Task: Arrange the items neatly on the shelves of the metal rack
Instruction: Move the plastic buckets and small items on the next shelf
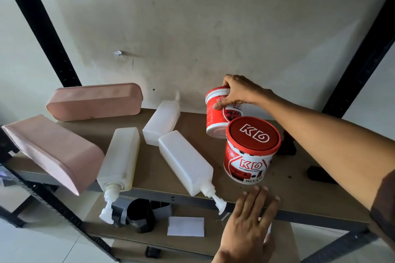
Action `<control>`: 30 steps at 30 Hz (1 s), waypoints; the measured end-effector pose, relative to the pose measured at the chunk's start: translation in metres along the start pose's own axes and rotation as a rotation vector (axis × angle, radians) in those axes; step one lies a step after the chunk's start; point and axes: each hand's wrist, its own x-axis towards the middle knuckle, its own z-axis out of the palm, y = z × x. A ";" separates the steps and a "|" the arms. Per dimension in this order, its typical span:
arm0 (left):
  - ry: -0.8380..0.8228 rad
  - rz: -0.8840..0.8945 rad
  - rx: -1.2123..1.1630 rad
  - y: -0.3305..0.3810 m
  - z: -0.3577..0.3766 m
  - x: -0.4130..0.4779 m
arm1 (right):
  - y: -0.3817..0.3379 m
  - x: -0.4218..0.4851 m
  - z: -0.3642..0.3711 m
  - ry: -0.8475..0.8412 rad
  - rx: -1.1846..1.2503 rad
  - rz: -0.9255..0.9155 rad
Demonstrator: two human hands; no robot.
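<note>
A brown shelf board [299, 190] of the black metal rack carries the items. My right hand [234, 92] grips the top of a tilted red and white paint tin [215, 117] at the back of the shelf. A second red-lidded paint tin [252, 149] stands upright in front of it. My left hand [250, 220] rests flat, fingers straight, on the shelf's front edge. Three white pump bottles lie on their sides: one at the left [121, 158], one in the middle [186, 162], one behind [162, 121].
Two pink oblong containers lie at the left, one at the back [96, 101], one overhanging the front edge [55, 153]. Small black objects [320, 174] sit at the right of the shelf. The lower shelf holds a black holder [141, 215] and a white card [186, 226].
</note>
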 end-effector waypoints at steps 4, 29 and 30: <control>0.025 0.009 -0.023 0.000 -0.001 0.000 | 0.002 0.000 0.003 0.056 0.003 0.057; 0.058 0.032 -0.004 -0.003 0.004 0.000 | -0.028 -0.033 -0.002 0.123 -0.285 -0.170; 0.065 0.032 -0.006 -0.002 0.004 0.000 | -0.028 -0.035 -0.001 0.117 -0.294 -0.176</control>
